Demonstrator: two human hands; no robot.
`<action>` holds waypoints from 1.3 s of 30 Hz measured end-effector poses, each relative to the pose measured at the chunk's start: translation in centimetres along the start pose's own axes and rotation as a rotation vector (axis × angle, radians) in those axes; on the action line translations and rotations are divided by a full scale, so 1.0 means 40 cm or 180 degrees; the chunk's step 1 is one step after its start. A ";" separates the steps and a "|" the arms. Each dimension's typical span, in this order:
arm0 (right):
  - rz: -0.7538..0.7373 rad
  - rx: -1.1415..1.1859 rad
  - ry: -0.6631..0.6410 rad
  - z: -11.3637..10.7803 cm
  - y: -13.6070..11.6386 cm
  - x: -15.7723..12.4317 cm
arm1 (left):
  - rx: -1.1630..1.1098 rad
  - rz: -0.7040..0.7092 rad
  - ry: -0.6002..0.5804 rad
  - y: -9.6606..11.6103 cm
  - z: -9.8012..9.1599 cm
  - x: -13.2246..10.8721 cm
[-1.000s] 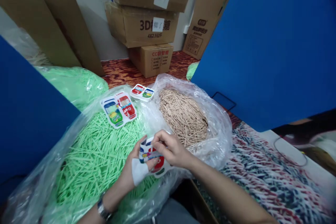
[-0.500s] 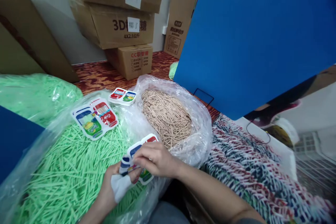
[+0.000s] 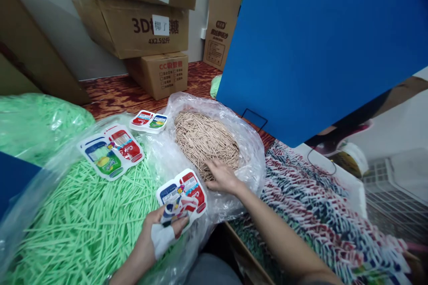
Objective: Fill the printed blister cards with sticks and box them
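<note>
My left hand (image 3: 163, 227), with a white wrap around the base of its thumb, grips a two-part plastic pack (image 3: 194, 189) printed with a red cola cup and a blue-green cup. Loose printed pieces lie over the pack's near side. My right hand (image 3: 222, 176) reaches into the clear bag of thin brown candy sticks (image 3: 210, 138); its thumb stands apart from the fingers, and the fingertips touch the sticks. Under my left hand spreads an open bag of bright green strips (image 3: 76, 213). On that bag rest more printed packs (image 3: 112, 151) and another small stack (image 3: 148, 121).
Cardboard boxes (image 3: 143, 26) are stacked at the back. A large blue panel (image 3: 307, 49) leans at the right, over a heap of red, white and blue-green wrapped pieces (image 3: 301, 205). Another green-filled bag (image 3: 43, 118) lies at the left.
My right hand has left the pack in my left hand and moved up and right onto the brown sticks. More of the held pack shows, and the view has shifted slightly.
</note>
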State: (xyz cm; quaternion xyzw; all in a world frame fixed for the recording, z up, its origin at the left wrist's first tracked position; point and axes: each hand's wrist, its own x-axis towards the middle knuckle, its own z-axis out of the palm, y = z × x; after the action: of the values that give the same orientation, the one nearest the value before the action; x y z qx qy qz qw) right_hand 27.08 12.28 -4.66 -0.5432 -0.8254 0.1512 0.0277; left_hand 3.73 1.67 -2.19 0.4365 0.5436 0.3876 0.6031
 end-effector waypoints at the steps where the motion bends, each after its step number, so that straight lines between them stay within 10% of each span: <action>1: 0.0052 -0.0027 0.0031 0.012 -0.008 0.007 | 0.0016 -0.0049 -0.0071 -0.005 0.001 0.002; 13: -0.0071 0.0150 0.0347 0.062 -0.027 0.025 | -0.0045 -0.0335 -0.0055 -0.029 0.001 0.011; 24: 0.0401 0.0412 0.0258 -0.016 0.087 0.023 | 0.0150 -0.0160 -0.0047 -0.036 -0.010 0.009; 32: -0.0729 -0.0636 0.0084 -0.098 0.044 -0.003 | 0.0119 -0.0127 -0.0179 -0.069 -0.017 0.011; 39: -0.1377 -0.1488 -0.0057 -0.050 0.053 0.029 | 0.0008 -0.0133 -0.0198 -0.070 -0.017 0.011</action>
State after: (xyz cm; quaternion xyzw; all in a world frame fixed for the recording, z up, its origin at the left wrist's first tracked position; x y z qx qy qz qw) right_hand 28.91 14.55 -3.47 -0.3454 -0.9344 -0.0472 -0.0736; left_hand 3.06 1.25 -4.99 0.4376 0.5340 0.3605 0.6272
